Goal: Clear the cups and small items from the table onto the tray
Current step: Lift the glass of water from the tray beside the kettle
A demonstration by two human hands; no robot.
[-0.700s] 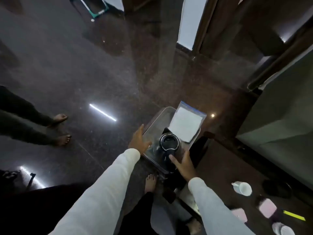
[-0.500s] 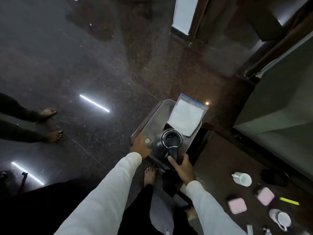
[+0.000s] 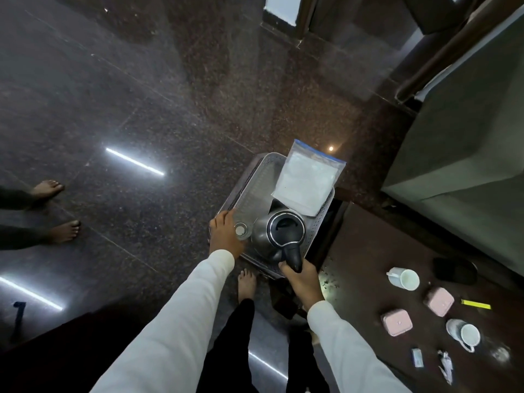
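The right hand (image 3: pixel 302 282) hides the near edge of the tray (image 3: pixel 249 182). Small bits (image 3: pixel 445 364) on the table (image 3: pixel 365 251) (bottom right) are too blurry to name.

Item count: one tray (image 3: pixel 256 177), one kettle (image 3: pixel 279 232), one plastic bag (image 3: pixel 307 180), two white cups (image 3: pixel 404 278) (image 3: pixel 465 333), two pink boxes (image 3: pixel 396 321) (image 3: pixel 438 301).

Perforated metal tray (image 3: pixel 252 177) (shiny steel kettle (image 3: pixel 262 231))

The person is wearing long white sleeves (image 3: pixel 181 321) reaching both wrists, what seem to be black trousers (image 3: pixel 229 344), and going barefoot.
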